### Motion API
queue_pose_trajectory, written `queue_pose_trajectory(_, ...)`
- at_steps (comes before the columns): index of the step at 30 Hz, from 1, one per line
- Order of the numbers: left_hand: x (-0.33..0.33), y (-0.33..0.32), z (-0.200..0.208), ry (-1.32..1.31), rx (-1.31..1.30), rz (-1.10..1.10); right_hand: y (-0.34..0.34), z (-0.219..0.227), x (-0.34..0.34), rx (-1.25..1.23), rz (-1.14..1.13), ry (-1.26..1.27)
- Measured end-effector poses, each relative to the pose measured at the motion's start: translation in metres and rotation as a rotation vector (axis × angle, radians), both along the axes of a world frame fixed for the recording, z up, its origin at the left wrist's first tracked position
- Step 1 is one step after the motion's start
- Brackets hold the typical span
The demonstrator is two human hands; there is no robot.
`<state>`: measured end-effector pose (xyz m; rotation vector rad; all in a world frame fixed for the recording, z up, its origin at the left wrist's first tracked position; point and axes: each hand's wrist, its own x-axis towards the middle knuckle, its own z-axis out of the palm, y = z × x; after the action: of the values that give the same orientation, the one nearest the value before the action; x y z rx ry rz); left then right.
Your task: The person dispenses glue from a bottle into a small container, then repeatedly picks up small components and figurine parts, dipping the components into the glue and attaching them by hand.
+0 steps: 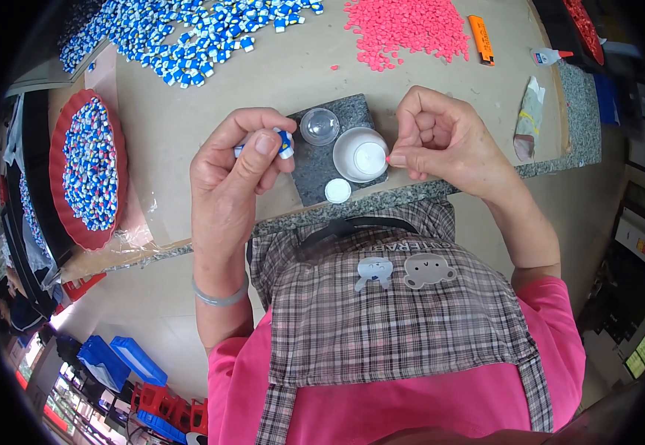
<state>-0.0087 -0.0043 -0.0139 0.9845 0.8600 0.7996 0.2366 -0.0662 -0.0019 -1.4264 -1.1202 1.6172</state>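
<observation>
My left hand (235, 159) is closed around small blue-and-white pieces (285, 144), one showing a yellow mark between thumb and fingertips. My right hand (445, 141) pinches a tiny pinkish-red piece (388, 159) at the right rim of a white cup (342, 153); most of that piece is hidden by the fingers. The cup stands on a dark stone slab (311, 174), and a white round shape (371, 158) shows inside it. Behind the cup on the slab is a small clear round container (319, 126). A small white disc (338, 190) lies at the slab's near edge.
Piles of blue-and-white pieces (189, 44) and pink pieces (411, 33) spread across the far table. A scalloped red tray (57, 170) of pieces stands left. An orange lighter (481, 41), a glue bottle (549, 56) and a wrapped tube-like item (528, 119) lie right.
</observation>
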Motion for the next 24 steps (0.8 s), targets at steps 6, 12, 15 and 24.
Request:
queue_pose_trajectory(6, 0.0, -0.001, 0.002, -0.006, 0.01, -0.02, -0.002, 0.003, -0.004, 0.025, -0.003, -0.053)
queue_pose_trajectory(12, 0.003, -0.004, 0.003, -0.041, 0.006, -0.079, -0.004, 0.003, -0.006, 0.118, 0.0, -0.143)
queue_pose_trajectory(15, 0.003, -0.005, 0.005, -0.023, 0.021, -0.125, -0.004, 0.001, -0.005, 0.155, 0.023, -0.172)
queue_pose_trajectory(24, 0.015, -0.016, 0.01, -0.088, 0.005, -0.175, 0.002, 0.003, 0.006, -0.103, -0.002, 0.253)
